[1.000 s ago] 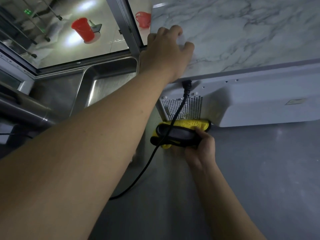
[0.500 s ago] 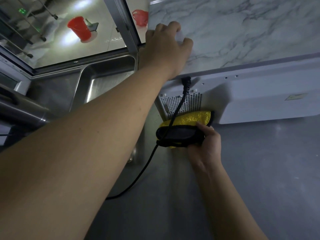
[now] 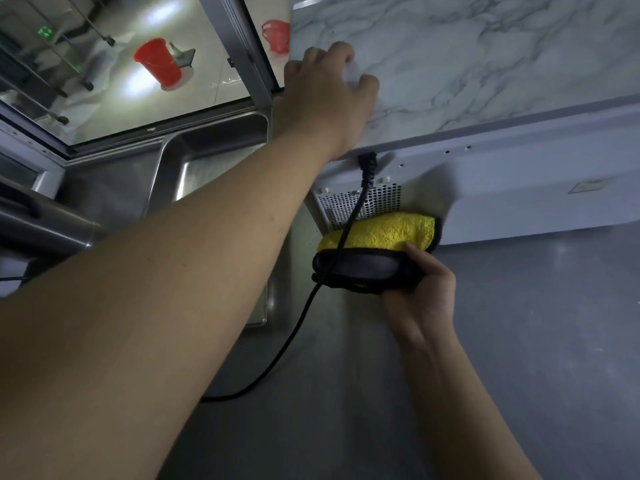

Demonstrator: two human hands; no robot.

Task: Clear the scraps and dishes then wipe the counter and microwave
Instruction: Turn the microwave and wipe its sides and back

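I look down at the back of the white microwave (image 3: 502, 188), whose top is marble-patterned. My left hand (image 3: 325, 95) presses on the top's near-left corner with bent fingers. My right hand (image 3: 422, 299) grips a folded yellow and grey cloth (image 3: 391, 232). The cloth is pushed against the microwave's back panel, just below the perforated vent (image 3: 377, 202), where the panel meets the grey counter (image 3: 536, 323). A black power cord (image 3: 294, 334) runs from its plug in the back, across the cloth, and down over the counter.
A steel sink basin (image 3: 207, 168) lies left of the microwave, partly behind my left forearm. Beyond it a window frame (image 3: 242, 57) looks down on a floor with a red bucket (image 3: 157, 65) and a red basket (image 3: 277, 34).
My right hand has slid the cloth a little to the right along the bottom of the microwave's back. My left hand stays on the top corner.
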